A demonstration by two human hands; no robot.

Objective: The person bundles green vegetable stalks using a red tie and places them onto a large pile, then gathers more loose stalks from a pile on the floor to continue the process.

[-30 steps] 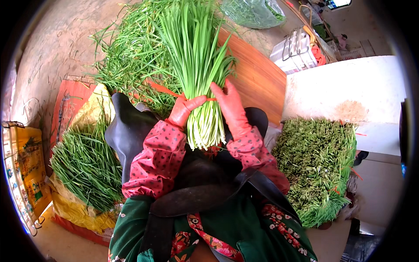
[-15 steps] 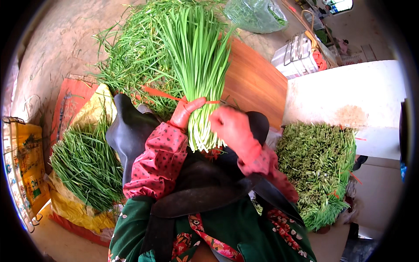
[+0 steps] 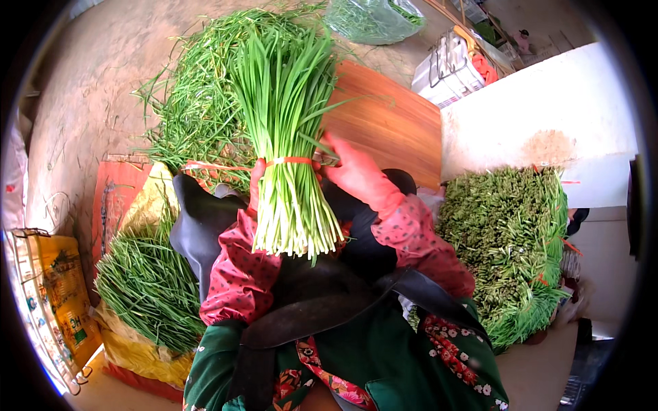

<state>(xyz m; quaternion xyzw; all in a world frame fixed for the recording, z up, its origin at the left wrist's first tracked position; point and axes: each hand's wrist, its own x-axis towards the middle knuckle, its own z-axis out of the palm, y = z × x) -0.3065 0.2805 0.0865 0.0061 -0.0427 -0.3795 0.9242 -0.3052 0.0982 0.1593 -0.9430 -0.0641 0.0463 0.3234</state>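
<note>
A thick bundle of garlic chives (image 3: 291,212) stands in front of me, green leaves away and pale cut ends toward me. An orange-red band (image 3: 291,160) circles it at mid-length. My left hand (image 3: 256,186), in a pinkish-red glove, grips the bundle from the left side, its fingers partly hidden behind the stalks. At the right end of the band, my gloved right hand (image 3: 355,172) is closed on a stray chive leaf (image 3: 321,145) beside the bundle.
Loose chives (image 3: 199,103) lie heaped beyond the bundle, beside a brown wooden board (image 3: 391,116). To the left, more chives (image 3: 147,288) rest on yellow sacking (image 3: 140,353). A large stack of banded chives (image 3: 500,253) sits at right, below a white panel (image 3: 534,137).
The band, whose tail stretched left in my left hand, now lies snug around the bundle. The bundle has tilted and come slightly nearer; my right hand has gone to its right side.
</note>
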